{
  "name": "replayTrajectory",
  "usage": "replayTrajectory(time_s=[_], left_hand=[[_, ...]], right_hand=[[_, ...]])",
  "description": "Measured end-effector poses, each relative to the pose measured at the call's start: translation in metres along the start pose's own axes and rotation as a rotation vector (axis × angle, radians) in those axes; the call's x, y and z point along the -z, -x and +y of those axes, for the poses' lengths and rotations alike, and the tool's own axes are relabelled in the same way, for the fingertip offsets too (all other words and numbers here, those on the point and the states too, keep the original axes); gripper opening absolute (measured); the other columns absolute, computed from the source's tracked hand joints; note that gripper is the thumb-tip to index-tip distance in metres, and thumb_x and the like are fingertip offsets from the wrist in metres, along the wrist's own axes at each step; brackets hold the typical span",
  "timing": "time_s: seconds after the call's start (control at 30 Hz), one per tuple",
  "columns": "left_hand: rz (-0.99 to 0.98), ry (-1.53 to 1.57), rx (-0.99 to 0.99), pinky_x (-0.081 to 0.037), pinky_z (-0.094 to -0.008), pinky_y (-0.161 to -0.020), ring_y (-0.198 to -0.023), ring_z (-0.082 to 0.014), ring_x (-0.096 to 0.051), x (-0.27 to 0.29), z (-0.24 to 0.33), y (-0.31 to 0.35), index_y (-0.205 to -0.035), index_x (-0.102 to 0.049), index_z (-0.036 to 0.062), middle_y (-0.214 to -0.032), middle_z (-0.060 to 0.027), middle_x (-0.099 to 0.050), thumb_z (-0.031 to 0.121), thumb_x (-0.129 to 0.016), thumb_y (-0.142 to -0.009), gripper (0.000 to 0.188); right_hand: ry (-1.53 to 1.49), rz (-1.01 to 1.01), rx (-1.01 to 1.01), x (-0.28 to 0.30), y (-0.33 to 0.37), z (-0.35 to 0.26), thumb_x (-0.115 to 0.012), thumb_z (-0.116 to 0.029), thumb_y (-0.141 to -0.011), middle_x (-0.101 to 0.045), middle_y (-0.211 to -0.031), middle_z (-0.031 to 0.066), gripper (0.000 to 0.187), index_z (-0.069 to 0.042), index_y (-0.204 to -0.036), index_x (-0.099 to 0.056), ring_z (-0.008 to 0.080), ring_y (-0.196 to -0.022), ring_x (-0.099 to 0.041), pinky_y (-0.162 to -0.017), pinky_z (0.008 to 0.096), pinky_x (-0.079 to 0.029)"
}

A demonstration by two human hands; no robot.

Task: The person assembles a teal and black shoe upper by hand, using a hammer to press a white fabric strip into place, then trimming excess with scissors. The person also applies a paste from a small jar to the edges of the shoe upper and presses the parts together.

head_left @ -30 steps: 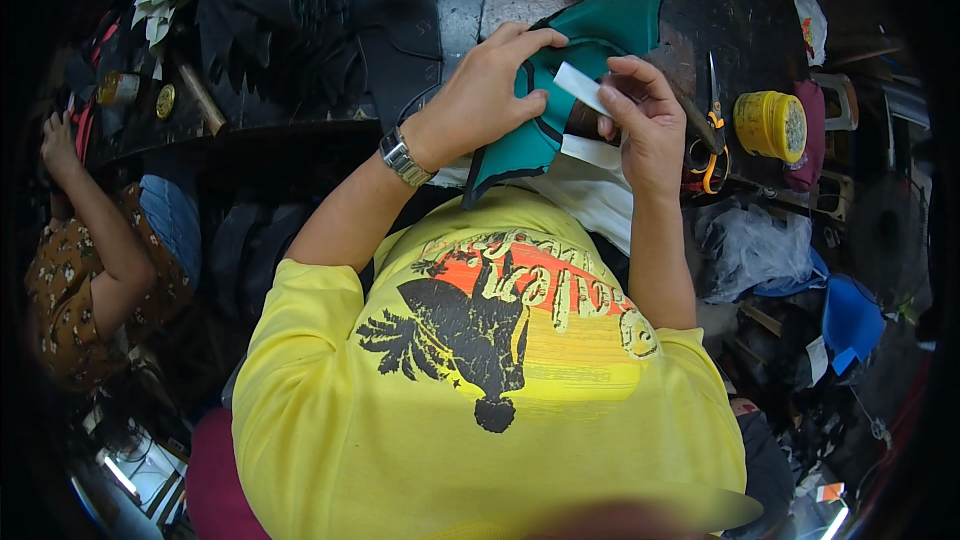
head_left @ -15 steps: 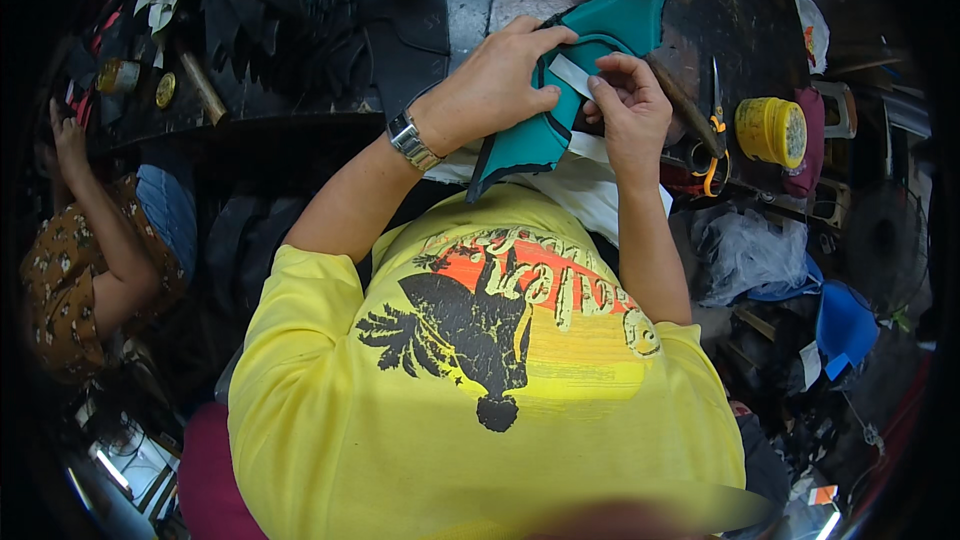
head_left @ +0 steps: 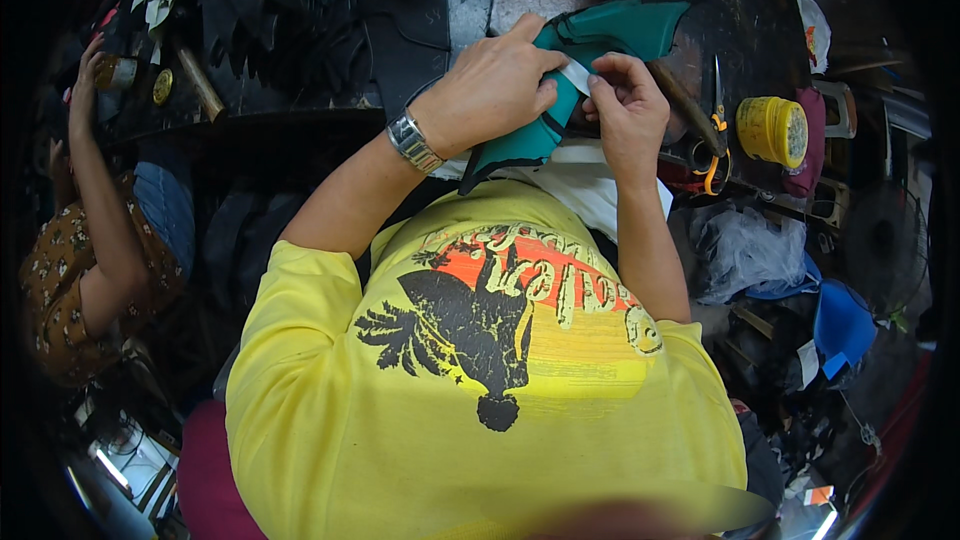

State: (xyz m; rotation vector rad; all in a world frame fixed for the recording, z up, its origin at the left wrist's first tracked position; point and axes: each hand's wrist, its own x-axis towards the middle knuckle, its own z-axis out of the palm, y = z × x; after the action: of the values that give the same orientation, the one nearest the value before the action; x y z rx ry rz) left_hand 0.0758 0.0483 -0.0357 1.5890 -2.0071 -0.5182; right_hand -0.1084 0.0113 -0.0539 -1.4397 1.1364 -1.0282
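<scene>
A teal piece with black edges, like a cut shoe or bag part, is folded along its length above my lap at the table's edge. My left hand, with a metal watch at the wrist, grips its left side, fingers over the top and thumb toward me. Between thumb and fingers of my right hand is one end of a short white strip. The strip's other end lies against the teal piece beside my left fingertips. My right hand's lower fingers curl partly out of sight.
Black cut pieces cover the table's left part, near a wooden-handled tool. On the right are a wooden handle, orange-handled scissors and a yellow tub. A co-worker's arm reaches up at far left.
The teal piece has folded and tilted more, its far end shifting right. My left fingers have closed in on the white strip. The co-worker's hand has moved up.
</scene>
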Motion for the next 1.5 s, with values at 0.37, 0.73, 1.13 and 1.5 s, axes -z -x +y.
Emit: replayTrajectory(time_s=[0.37, 0.73, 1.13, 1.5], left_hand=[[-0.006, -0.195, -0.046, -0.055, -0.0436, -0.071, -0.078, -0.0332, -0.069, 0.005, 0.005, 0.002, -0.117, -0.072, 0.0149, -0.109, -0.015, -0.056, 0.026, -0.066, -0.09, 0.03], [-0.073, -0.241, -0.075, -0.055, -0.0429, -0.072, -0.08, -0.0335, -0.068, 0.013, 0.003, -0.007, -0.116, -0.074, 0.0162, -0.104, -0.0159, -0.061, 0.026, -0.067, -0.088, 0.03], [-0.076, -0.201, -0.095, -0.056, -0.0426, -0.075, -0.084, -0.0346, -0.068, 0.014, -0.001, -0.011, -0.114, -0.075, 0.0155, -0.104, -0.0172, -0.063, 0.025, -0.068, -0.085, 0.031], [-0.117, -0.131, -0.122, -0.053, -0.0424, -0.084, -0.096, -0.036, -0.064, 0.013, -0.009, -0.019, -0.115, -0.071, 0.0125, -0.107, -0.0169, -0.061, 0.019, -0.071, -0.083, 0.033]], right_hand=[[0.082, -0.062, -0.088, 0.013, -0.002, -0.01, -0.069, 0.0, -0.087, -0.062, -0.081, 0.0003, 0.021, 0.0, -0.108, -0.065, 0.003, -0.06, -0.055, -0.051, 0.0176, -0.043], [-0.063, -0.127, -0.139, 0.033, -0.019, -0.011, -0.07, 0.003, -0.084, -0.061, -0.076, -0.003, 0.02, -0.001, -0.103, -0.069, 0.0007, -0.061, -0.049, -0.051, 0.0178, -0.035], [0.619, -0.109, 0.31, 0.019, 0.006, -0.007, -0.067, 0.0, -0.083, -0.066, -0.082, 0.014, 0.016, -0.004, -0.097, -0.074, 0.0293, -0.074, -0.066, -0.069, 0.0345, -0.051], [1.081, -0.119, 0.431, 0.018, 0.032, -0.019, -0.07, -0.01, -0.084, -0.065, -0.099, 0.0105, 0.021, -0.013, -0.104, -0.075, 0.0314, -0.092, -0.063, -0.079, 0.0401, -0.051]])
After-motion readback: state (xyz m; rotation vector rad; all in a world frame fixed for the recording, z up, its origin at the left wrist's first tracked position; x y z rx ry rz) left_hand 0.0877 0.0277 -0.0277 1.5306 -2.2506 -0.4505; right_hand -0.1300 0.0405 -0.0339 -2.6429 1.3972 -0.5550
